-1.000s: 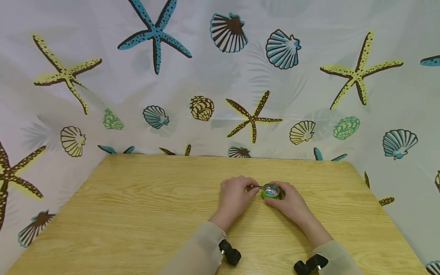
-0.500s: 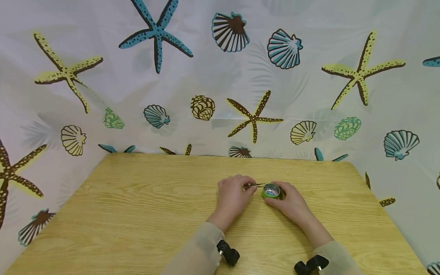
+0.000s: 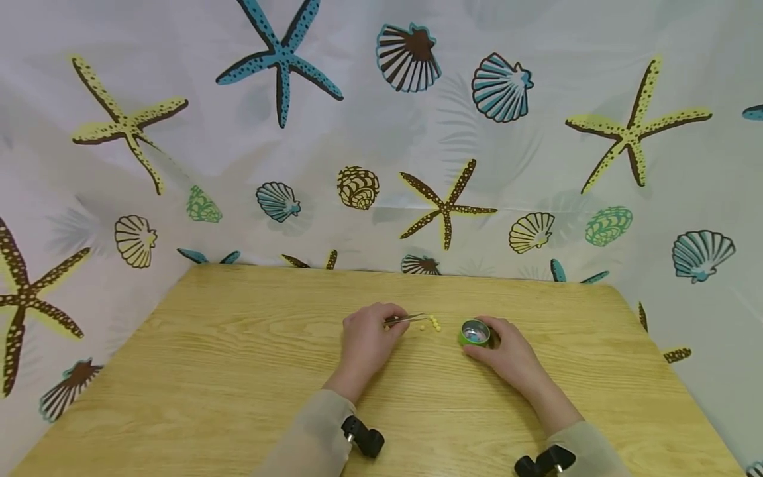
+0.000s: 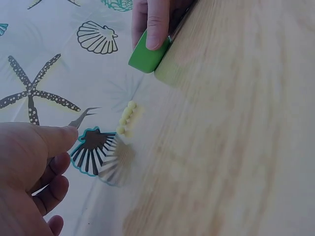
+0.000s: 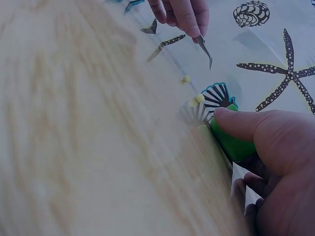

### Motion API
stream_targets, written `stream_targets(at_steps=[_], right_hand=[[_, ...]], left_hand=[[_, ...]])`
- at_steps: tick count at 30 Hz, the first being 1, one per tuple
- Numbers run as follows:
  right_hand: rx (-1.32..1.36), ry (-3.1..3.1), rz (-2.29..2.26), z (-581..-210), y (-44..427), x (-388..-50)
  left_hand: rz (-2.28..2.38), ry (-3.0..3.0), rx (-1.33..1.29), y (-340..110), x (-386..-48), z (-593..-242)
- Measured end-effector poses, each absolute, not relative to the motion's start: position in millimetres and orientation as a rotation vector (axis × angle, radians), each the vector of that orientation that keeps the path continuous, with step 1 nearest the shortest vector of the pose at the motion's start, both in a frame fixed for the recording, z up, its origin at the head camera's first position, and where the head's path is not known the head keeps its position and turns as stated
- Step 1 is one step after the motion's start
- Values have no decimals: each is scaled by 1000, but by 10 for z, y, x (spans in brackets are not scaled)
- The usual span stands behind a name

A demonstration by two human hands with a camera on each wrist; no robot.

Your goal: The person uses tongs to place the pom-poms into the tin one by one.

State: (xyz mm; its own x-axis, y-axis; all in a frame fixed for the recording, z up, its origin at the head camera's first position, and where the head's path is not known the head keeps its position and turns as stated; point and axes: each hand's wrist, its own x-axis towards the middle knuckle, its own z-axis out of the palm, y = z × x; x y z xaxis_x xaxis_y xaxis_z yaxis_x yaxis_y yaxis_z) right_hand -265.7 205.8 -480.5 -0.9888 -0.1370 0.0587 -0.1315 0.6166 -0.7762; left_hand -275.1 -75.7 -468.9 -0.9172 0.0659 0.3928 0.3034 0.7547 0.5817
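My left hand (image 3: 367, 338) pinches a pair of fine-tipped metal tweezers (image 3: 411, 318) between thumb and fingers. In the left wrist view the points of the tweezers (image 4: 84, 117) stand apart, with nothing visible between them. Just beyond them several small yellow balls (image 3: 436, 324) lie on the table, most in a short row. To the right, my right hand (image 3: 511, 351) holds a small round green tin (image 3: 465, 340) upright on the table, thumb at the near side and fingers behind. Its inside is silvery, with some pinkish and bluish colour at the bottom, too small to make out.
The wooden table (image 3: 238, 371) reaches back to a white cloth (image 3: 310, 152) printed with starfish and shells, which also hangs at both sides. A black camera mount (image 3: 363, 437) sits on each sleeve cuff.
My left hand has drawn back to the left with the tweezers, away from the tin's mouth. The yellow balls have come into view between the hands. The right hand still holds the tin.
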Motion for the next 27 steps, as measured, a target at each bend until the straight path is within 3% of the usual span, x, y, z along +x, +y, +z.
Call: stream_targets(at_steps=[27], right_hand=[[-251, 2818, -1357, -4826, 2075, -2661]], left_hand=[[-1054, -2662, -232, -822, -2781, -4849]])
